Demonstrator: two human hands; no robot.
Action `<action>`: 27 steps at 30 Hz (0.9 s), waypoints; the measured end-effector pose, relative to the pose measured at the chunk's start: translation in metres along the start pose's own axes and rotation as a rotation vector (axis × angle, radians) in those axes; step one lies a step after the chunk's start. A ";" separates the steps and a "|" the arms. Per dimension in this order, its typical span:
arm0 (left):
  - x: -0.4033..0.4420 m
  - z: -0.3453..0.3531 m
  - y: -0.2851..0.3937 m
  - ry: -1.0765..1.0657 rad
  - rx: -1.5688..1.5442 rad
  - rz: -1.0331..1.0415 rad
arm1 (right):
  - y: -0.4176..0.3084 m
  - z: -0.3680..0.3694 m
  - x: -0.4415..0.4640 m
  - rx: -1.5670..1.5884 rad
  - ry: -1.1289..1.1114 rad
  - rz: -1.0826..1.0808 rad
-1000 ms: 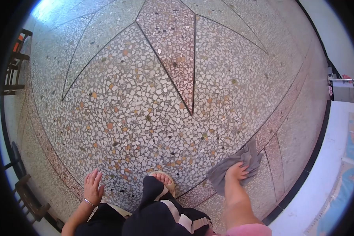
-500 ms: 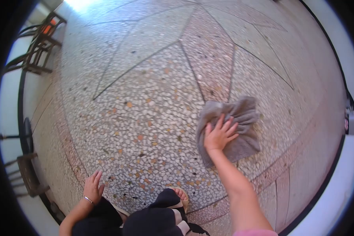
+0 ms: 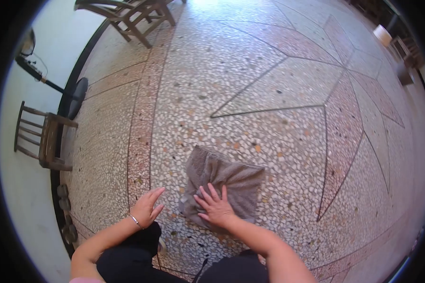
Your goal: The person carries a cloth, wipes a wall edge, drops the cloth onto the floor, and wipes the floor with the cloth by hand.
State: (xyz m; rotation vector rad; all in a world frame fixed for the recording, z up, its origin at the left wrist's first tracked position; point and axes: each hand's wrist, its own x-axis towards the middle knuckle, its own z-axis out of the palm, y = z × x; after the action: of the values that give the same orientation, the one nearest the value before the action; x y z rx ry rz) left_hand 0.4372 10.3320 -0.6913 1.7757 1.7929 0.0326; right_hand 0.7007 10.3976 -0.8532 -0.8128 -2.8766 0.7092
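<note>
A grey-brown cloth (image 3: 238,177) lies rumpled on the pebbled terrazzo floor (image 3: 278,198). On its near part my right hand (image 3: 215,206) presses down flat, fingers spread, with folds bunched around the fingertips. My left hand (image 3: 148,207) hovers to the left of the cloth, above my knee, touching nothing. Its fingers are stretched out and a bracelet (image 3: 136,221) circles the wrist. My knees in dark trousers (image 3: 127,264) are bent at the bottom of the view.
A wooden chair (image 3: 47,139) stands against the left wall, with a standing fan (image 3: 75,96) behind it. Another wooden chair (image 3: 137,21) is further back. Shoes (image 3: 65,203) line the left wall's base. Star-shaped inlay lines (image 3: 269,113) mark the floor. A white cylindrical object (image 3: 382,35) sits far right.
The view has turned left. My right hand and the cloth have shifted left across the floor and nearer my body. My left hand remains raised beside my knee.
</note>
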 end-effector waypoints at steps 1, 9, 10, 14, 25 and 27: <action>-0.003 0.003 -0.021 0.053 -0.040 -0.035 | 0.010 -0.002 0.011 -0.024 -0.030 -0.049; -0.037 -0.006 -0.175 0.209 -0.087 -0.217 | 0.094 -0.067 0.156 -0.257 -0.090 0.178; -0.042 -0.003 -0.196 0.269 -0.111 -0.261 | 0.100 -0.065 0.175 -0.274 -0.028 0.284; -0.048 -0.004 -0.267 0.440 -0.072 -0.428 | 0.054 -0.043 0.229 -0.274 0.095 0.577; -0.069 0.015 -0.486 0.807 -0.026 -1.251 | -0.156 0.030 0.375 -0.110 -0.165 0.018; -0.070 0.007 -0.490 0.645 -0.082 -1.420 | -0.152 0.029 0.443 -0.162 -0.079 0.029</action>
State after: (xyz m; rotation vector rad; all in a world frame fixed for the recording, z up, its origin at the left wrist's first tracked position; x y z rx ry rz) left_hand -0.0070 10.2154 -0.8773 0.0864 3.0347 0.1031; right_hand 0.2424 10.4976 -0.8358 -0.8650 -3.0310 0.5275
